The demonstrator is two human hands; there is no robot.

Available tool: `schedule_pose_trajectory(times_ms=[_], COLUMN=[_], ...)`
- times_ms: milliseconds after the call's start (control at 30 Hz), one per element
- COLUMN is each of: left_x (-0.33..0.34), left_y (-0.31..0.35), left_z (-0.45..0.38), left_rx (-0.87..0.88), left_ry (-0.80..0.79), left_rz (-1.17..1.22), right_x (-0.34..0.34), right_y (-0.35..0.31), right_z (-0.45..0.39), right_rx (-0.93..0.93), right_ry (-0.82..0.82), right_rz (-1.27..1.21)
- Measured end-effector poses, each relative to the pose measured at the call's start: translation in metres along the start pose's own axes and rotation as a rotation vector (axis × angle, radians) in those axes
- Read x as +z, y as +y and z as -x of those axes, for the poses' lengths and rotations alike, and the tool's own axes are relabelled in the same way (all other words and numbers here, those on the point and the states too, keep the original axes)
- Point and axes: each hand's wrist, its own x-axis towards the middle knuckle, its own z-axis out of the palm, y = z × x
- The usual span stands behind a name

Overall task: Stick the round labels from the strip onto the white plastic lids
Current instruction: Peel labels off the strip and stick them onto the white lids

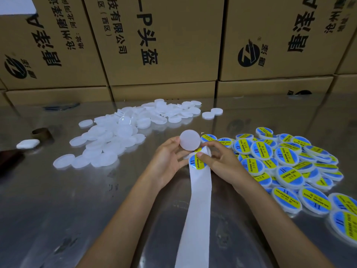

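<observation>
Left hand (168, 154) grips one bare round white plastic lid (190, 140) upright at centre, while the right hand (218, 159) pinches a round blue-and-yellow label (197, 161) atop the white backing strip (197, 206) running off toward six o'clock. Dozens of unlabelled lids (123, 132) heap at ten o'clock, dozens of labelled lids (289, 167) at three o'clock, with bare shiny metal surface (77, 209) at seven o'clock.
</observation>
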Motion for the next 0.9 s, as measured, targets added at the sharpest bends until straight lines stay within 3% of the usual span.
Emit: schedule_pose_trajectory(times_ms=[133, 367, 900], left_x=[0.0008, 0.0023, 0.0013], left_y=[-0.001, -0.0005, 0.004], left_z=[-0.0005, 0.0011, 0.0054], left_rx=[-0.008, -0.003, -0.085], left_ry=[0.01, 0.015, -0.021], left_rz=[-0.019, -0.023, -0.087], right_x=[-0.0046, -0.0079, -0.0027], right_y=[0.0005, 0.0026, 0.0073], right_z=[-0.0016, -0.0019, -0.0006], right_rx=[-0.06, -0.084, -0.282], right_ry=[0.018, -0.066, 0.1], right_rz=[0.141, 0.119, 0.46])
